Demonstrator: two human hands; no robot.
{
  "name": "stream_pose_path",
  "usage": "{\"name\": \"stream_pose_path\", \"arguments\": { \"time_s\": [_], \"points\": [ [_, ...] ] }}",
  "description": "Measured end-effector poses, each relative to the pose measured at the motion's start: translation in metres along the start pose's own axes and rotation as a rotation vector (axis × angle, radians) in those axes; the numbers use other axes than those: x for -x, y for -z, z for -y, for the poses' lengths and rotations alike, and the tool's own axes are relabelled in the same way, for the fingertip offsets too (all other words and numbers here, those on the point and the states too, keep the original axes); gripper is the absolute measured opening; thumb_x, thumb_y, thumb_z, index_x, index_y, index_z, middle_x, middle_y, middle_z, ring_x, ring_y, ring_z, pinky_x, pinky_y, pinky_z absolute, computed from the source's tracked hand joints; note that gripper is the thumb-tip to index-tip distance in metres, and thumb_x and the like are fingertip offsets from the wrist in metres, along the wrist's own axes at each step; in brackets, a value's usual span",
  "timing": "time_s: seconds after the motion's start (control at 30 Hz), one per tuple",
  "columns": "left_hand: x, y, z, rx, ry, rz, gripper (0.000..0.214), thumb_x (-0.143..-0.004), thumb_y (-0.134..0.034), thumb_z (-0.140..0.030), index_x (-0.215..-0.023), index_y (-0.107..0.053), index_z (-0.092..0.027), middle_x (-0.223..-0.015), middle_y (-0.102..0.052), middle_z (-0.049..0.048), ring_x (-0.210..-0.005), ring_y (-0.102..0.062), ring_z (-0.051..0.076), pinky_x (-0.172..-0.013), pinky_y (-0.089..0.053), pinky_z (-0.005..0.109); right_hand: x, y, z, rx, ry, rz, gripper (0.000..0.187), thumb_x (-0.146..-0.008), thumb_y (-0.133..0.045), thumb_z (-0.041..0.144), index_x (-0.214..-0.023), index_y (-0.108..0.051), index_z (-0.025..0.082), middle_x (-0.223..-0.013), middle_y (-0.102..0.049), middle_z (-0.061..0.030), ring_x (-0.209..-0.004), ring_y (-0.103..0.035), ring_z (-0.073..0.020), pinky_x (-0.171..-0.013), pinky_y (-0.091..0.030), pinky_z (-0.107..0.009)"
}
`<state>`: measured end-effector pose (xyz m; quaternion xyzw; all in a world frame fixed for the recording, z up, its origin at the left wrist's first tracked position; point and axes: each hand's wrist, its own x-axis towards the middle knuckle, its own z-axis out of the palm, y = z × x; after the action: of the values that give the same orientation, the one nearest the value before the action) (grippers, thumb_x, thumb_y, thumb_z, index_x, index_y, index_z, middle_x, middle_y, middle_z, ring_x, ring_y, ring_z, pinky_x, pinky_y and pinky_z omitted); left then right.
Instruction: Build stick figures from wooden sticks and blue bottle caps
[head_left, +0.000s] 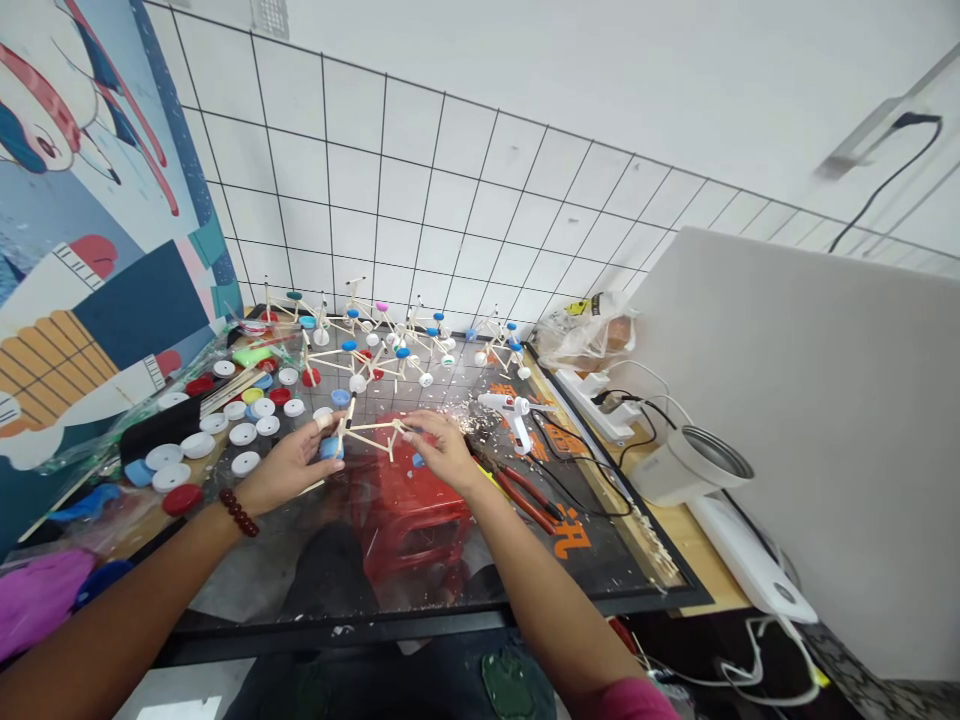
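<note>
the left hand (289, 465) and the right hand (442, 450) met over the middle of the glass-topped desk (600, 575), holding a stick frame (371, 430) between them just above the glass. the left fingers were closed narrowly on a blue cap (331, 447) at the frame's left end. the right fingers were pinched on its right end, where a second bit of blue showed; what it was could not be told. a bead bracelet (238, 512) sat on the left wrist. loose white caps (199, 445) lay to the left. finished stick models (390, 340) stood at the far edge. a glue gun (514, 410) and red-handled pliers (525, 490) lay just right of the right hand. a red stool (409, 510) showed beneath the glass.
</note>
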<state>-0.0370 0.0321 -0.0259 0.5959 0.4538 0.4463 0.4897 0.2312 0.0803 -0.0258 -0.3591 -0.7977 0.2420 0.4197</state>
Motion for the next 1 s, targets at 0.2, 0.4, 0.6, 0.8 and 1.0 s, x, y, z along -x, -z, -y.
{"name": "stream_pose_path", "arguments": {
  "time_s": [0.2,0.4,0.6,0.8,1.0],
  "points": [
    [0.000,0.000,-0.001,-0.014,0.008,-0.009,0.087,-0.063,-0.087,-0.051,-0.138,-0.053,-0.026,-0.157,-0.046,0.0122,-0.148,-0.035,0.035,-0.122,-0.028,0.052,0.001,-0.002,0.004,0.030,-0.041,0.001,0.018,-0.094,-0.063,0.033,-0.107,-0.075,0.028,-0.112,-0.076,-0.0054,-0.112,-0.067,-0.0254,-0.109,-0.036,-0.053],
    [0.003,0.001,-0.005,-0.070,0.003,-0.004,0.092,-0.066,-0.085,-0.048,-0.146,-0.045,-0.025,-0.161,-0.039,0.0138,-0.149,-0.034,0.035,-0.122,-0.029,0.052,0.005,0.008,0.004,0.020,-0.045,-0.084,0.030,-0.093,-0.062,0.043,-0.119,-0.071,0.030,-0.124,-0.073,-0.0062,-0.123,-0.062,-0.0279,-0.114,-0.032,-0.055],
    [0.004,0.003,-0.008,-0.084,-0.074,-0.013,0.094,-0.070,-0.083,-0.043,-0.151,-0.038,-0.027,-0.161,-0.039,0.0130,-0.150,-0.032,0.033,-0.124,-0.025,0.051,0.007,0.036,0.003,-0.101,-0.069,-0.323,0.036,-0.096,-0.054,0.048,-0.119,-0.070,0.026,-0.116,-0.075,-0.0072,-0.113,-0.067,-0.0257,-0.104,-0.046,-0.046],
    [0.011,0.003,-0.017,-0.078,-0.213,-0.119,0.090,-0.074,-0.080,-0.046,-0.150,-0.037,-0.025,-0.156,-0.045,0.0159,-0.148,-0.035,0.034,-0.124,-0.024,0.054,0.012,0.049,0.014,-0.139,-0.020,-0.462,0.035,-0.097,-0.052,0.047,-0.116,-0.070,0.023,-0.111,-0.076,-0.0074,-0.110,-0.068,-0.0232,-0.101,-0.049,-0.041],
    [0.025,0.014,-0.049,-0.177,-0.364,-0.577,0.056,-0.086,-0.070,-0.044,-0.133,-0.054,-0.019,-0.141,-0.061,0.0104,-0.134,-0.055,0.029,-0.117,-0.040,0.046,0.018,0.050,0.018,-0.020,0.021,-0.522,0.034,-0.097,-0.049,0.044,-0.109,-0.071,0.021,-0.109,-0.075,-0.0095,-0.108,-0.066,-0.0238,-0.100,-0.048,-0.041]
  ]
}}
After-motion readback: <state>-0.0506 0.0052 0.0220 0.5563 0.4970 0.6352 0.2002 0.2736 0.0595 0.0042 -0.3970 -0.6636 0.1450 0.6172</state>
